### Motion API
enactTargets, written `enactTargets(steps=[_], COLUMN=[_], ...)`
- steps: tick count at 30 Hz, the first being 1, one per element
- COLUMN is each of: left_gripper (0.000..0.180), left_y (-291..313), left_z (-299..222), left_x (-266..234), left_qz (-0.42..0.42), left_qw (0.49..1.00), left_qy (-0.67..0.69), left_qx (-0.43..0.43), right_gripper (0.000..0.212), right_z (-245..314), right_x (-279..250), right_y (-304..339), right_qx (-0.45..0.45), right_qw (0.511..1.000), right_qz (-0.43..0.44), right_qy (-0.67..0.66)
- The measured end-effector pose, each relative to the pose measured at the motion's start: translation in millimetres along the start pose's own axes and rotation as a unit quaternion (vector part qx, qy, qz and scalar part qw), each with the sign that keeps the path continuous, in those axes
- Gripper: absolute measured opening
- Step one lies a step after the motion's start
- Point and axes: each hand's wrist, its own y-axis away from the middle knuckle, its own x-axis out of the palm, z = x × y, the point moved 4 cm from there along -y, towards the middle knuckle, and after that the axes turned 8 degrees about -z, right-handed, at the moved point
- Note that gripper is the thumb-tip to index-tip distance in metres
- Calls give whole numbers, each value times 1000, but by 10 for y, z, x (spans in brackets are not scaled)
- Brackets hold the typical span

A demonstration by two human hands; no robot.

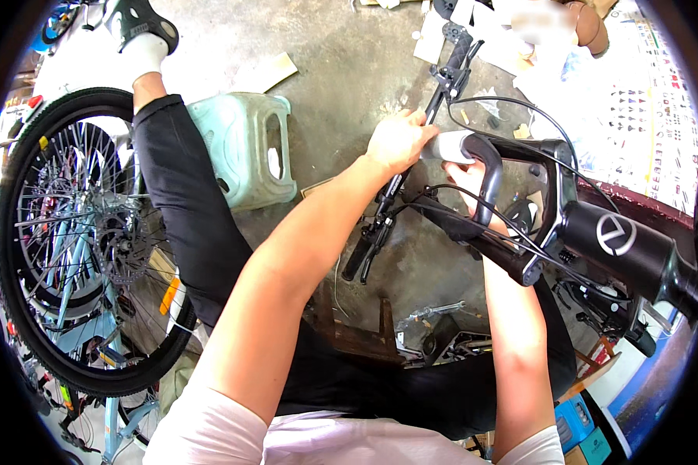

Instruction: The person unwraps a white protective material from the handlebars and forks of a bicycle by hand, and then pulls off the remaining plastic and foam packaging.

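A black bicycle handlebar (436,102) with brake levers and cables slants across the middle of the view. My left hand (399,142) is closed around its central part, fingers partly hidden. Just right of that hand is a pale grey, rounded piece (447,144), beside a curved black tube (490,180). My right hand (465,180) reaches up from below, behind the tube, with its bent fingers against the underside of the pale piece. What those fingers hold is hidden. The black bicycle frame (585,225) extends to the right, bearing a round white emblem.
A large spoked wheel (116,240) stands at the left, beside my outstretched leg. A pale green plastic stool (240,147) is next to it. Tools (434,311) lie on the concrete floor below the handlebar. Printed sheeting (636,101) and cardboard spread at the upper right.
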Motion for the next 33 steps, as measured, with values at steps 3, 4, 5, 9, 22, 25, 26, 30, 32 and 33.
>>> enactTargets(steps=[3,4,5,9,22,25,26,30,32,33], left_gripper=[18,18,16,8,6,6,6,7,8,8], left_y=[-10,-24,-40,-32,538,639,658,681,635,615], left_z=[4,-5,-30,-33,-105,-134,-145,-153,-201,-212], left_x=[37,62,80,70,-98,-67,-56,14,41,59], left_qz=[3,2,1,-7,-29,-9,-10,41,42,56], left_qw=[996,997,996,995,998,998,998,997,996,995], left_qy=[-32,-28,-29,-38,35,42,43,33,43,47], left_qx=[80,76,86,97,51,42,42,58,71,72], right_gripper=[39,37,35,30,36,37,38,38,34,30], right_z=[23,-3,-86,-169,-220,-170,-125,108,5,-24], right_x=[12,-21,-69,-36,15,70,98,240,206,152], right_y=[17,16,11,19,160,236,250,306,276,250], right_qx=[27,34,58,73,152,211,239,242,213,173], right_qw=[999,999,998,997,986,973,967,962,972,982], right_qz=[18,22,22,17,67,47,54,122,98,71], right_qy=[-6,-6,-6,-2,-31,-87,-71,-3,-9,-1])
